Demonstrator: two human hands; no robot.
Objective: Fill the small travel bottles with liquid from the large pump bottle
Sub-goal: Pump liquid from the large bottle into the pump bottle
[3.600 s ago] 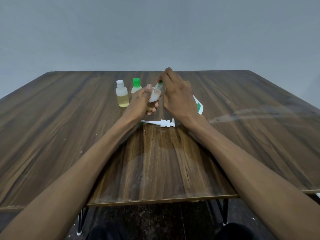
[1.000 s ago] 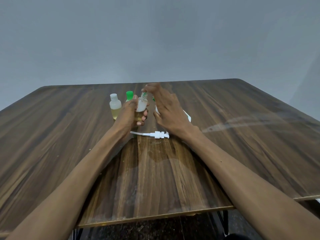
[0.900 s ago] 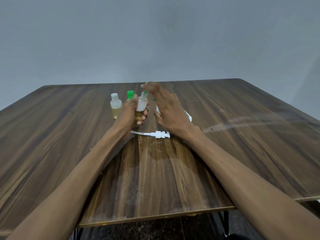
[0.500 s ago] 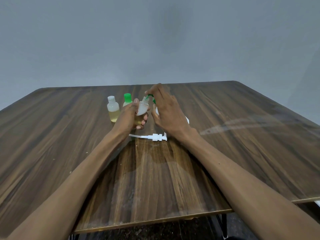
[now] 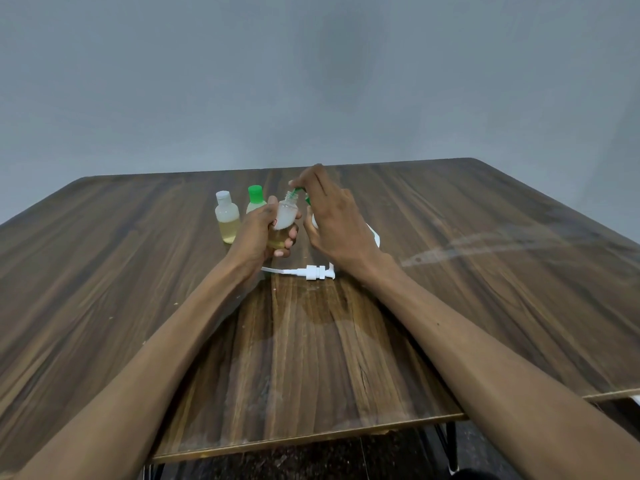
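1. Held bottle: small, clear, uncapped, in the air over the worktop near its middle. Its long axis tilts slightly, neck toward 1 o'clock, base toward 7 o'clock. Yellowish liquid fills its lower part.
2. Left hand: forearm runs in from 7 o'clock; the fingers curl round the bottle's lower body, thumb against its near side.
3. Right hand: forearm runs in from 5 o'clock, back of the hand toward the camera. The fingertips pinch a green cap just above the open neck; the remaining fingers are loosely extended.
4. White-capped bottle: upright at 10 o'clock of the left hand, part full of yellowish liquid.
5. Green-capped bottle: upright, just right of the white-capped one, its lower body hidden behind the left hand.
6. Pump head: lies flat at 6 o'clock of the hands, long axis left to right, tube end toward 9 o'clock.
7. Large bottle: white, mostly hidden behind the right hand; its pose cannot be told.
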